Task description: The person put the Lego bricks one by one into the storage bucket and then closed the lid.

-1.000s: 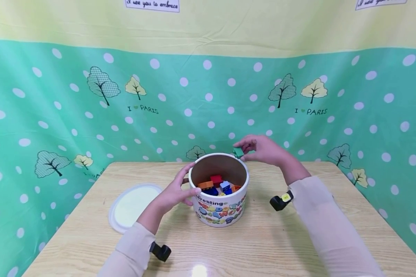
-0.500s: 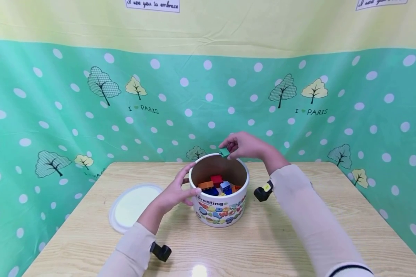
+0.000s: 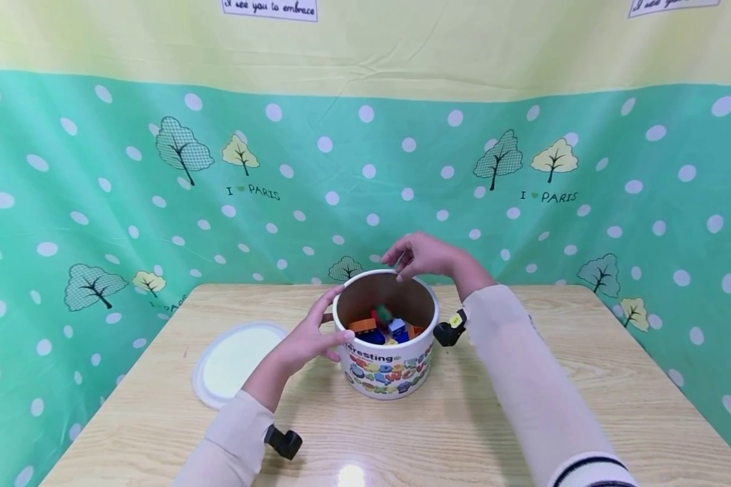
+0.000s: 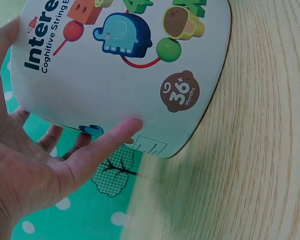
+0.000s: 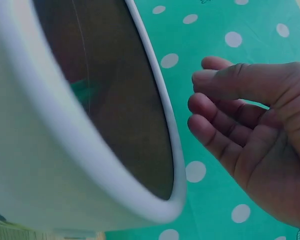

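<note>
A white round tub (image 3: 385, 368) with colourful printed letters stands upright on the table, its top uncovered. My left hand (image 3: 307, 338) rests against its left side, thumb at the front of the rim and another finger along the rim further back. In the left wrist view, a fingertip (image 4: 135, 125) touches the printed wall. Above the far rim is my right hand (image 3: 423, 256), apart from the tub, with loosely bent fingers and nothing between them. A green toy block (image 3: 382, 313), blurred, is inside the tub near a red block. An orange block (image 3: 362, 326) and several blue ones lie there too.
A white round lid (image 3: 234, 365) lies flat on the wooden table (image 3: 438, 439), left of the tub. Behind the table hangs a green and yellow cloth (image 3: 365, 176) with dots and trees. Both wrists carry small black cameras.
My right hand has moved left over the tub and let go of the green block, which has dropped inside. My left hand and the tub have stayed in place.
</note>
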{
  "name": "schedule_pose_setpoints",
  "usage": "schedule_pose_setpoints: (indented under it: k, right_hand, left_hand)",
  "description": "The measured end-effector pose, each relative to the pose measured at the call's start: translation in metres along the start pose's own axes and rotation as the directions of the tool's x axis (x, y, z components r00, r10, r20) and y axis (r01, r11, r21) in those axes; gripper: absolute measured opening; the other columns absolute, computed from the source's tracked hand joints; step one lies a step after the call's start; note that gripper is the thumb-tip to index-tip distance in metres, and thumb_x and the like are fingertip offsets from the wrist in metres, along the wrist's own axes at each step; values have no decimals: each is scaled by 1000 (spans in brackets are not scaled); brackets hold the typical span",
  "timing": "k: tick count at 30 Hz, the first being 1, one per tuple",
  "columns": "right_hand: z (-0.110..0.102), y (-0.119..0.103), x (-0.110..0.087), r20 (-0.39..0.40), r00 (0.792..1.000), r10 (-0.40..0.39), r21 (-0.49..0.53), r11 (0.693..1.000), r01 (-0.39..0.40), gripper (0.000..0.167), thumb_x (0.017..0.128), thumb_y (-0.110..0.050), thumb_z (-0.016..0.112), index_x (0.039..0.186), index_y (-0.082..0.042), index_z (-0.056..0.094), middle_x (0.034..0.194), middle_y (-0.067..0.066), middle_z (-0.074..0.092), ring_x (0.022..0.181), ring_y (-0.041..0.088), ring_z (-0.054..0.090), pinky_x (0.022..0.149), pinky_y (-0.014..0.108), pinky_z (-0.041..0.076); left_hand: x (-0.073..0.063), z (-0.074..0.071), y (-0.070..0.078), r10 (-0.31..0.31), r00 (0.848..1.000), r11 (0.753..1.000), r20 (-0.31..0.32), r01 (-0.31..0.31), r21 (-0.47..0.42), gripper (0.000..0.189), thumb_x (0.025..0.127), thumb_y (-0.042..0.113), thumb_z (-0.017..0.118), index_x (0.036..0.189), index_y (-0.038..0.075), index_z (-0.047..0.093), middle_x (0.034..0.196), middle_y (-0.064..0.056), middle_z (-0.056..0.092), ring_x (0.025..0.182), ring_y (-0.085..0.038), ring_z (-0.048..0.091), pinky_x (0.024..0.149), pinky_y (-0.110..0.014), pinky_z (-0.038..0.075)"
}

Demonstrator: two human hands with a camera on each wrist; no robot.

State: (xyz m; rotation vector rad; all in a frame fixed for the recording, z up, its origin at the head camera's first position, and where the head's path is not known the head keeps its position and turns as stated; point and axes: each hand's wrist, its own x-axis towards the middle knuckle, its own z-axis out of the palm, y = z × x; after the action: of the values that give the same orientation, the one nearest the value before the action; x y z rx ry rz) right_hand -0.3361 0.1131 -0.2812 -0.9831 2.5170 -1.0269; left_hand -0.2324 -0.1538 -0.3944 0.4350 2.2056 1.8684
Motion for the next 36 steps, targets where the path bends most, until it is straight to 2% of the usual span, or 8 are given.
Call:
schedule_pose_setpoints:
  k: [4, 11, 17, 22, 28, 33, 36]
  right_hand:
    - [-1, 3, -6, -21, 1000, -10, -16, 1000, 10, 35, 83, 4, 72, 117, -1, 67, 112, 16, 62, 94, 24, 63, 80, 33, 57]
    - [-2, 5, -20, -76, 997, -19, 44, 999, 23, 33, 84, 2, 72, 117, -2, 68, 109, 17, 64, 92, 25, 63, 80, 34, 56]
    - [-2, 6, -34, -128, 991, -36, 54, 998, 44, 30, 85, -3, 74, 114, -3, 68, 105, 11, 67, 91, 25, 62, 79, 35, 56]
    - [3, 7, -48, -181, 982, -59, 54, 996, 70, 30, 84, -7, 76, 113, -4, 69, 101, 14, 67, 89, 25, 61, 77, 35, 56]
    - [19, 7, -63, -311, 945, -99, 28, 993, 113, 28, 85, -11, 76, 112, -6, 70, 99, 11, 66, 88, 23, 61, 77, 37, 55]
    - [37, 6, -74, -417, 901, -122, 16, 990, 142, 28, 86, -11, 75, 113, -5, 69, 109, 17, 63, 95, 28, 61, 86, 44, 53]
    - [47, 7, -80, -463, 875, -141, -3, 988, 157, 29, 85, -9, 75, 113, -6, 69, 114, 13, 60, 101, 30, 58, 90, 48, 51]
  left_hand:
    - [0, 0, 0, -5, 1000, 1000, -5, 5, 6, 88, 83, 33, 78, 150, 45, 23, 157, -4, 12, 137, -41, 27, 71, -52, 58]
    - [-1, 0, 1, -8, 1000, 1000, -5, 8, 6, 88, 83, 33, 77, 150, 45, 22, 158, -5, 13, 138, -41, 27, 71, -52, 58]
    - [-2, 0, 2, -8, 1000, 1000, -8, 8, 2, 89, 83, 32, 78, 151, 43, 22, 157, -6, 15, 137, -40, 28, 71, -50, 58]
    - [-3, 1, 2, -5, 1000, 1000, -15, 5, -7, 89, 83, 33, 79, 151, 41, 22, 157, -5, 16, 137, -40, 27, 72, -51, 58]
    - [-6, 2, -1, 24, 999, 1000, -41, -25, -13, 89, 84, 33, 78, 152, 38, 23, 157, -5, 17, 137, -42, 28, 73, -51, 58]
    - [-10, -1, -8, 67, 996, 997, -61, -69, -27, 81, 87, 26, 75, 151, 35, 28, 155, -8, 25, 136, -40, 32, 78, -53, 56]
    - [-14, -3, -12, 95, 993, 994, -74, -98, -40, 76, 87, 21, 75, 150, 30, 33, 152, -11, 31, 134, -38, 36, 83, -51, 55]
